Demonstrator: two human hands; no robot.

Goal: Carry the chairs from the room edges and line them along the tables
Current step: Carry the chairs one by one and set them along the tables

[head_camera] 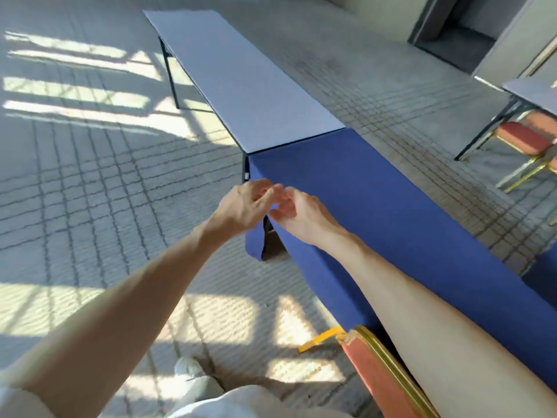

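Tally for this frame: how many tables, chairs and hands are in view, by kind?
Tables: 3 (bare grey table, blue-clothed table, grey table at right edge)
Chairs: 2 (near red chair, far red chair); more may be cut off at the right
Hands: 2 (left hand, right hand)
Total: 7

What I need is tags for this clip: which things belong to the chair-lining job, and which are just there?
Job: near chair, far chair, blue-covered table, bare table, side table.
Just there: carpet, doorway, shoe.
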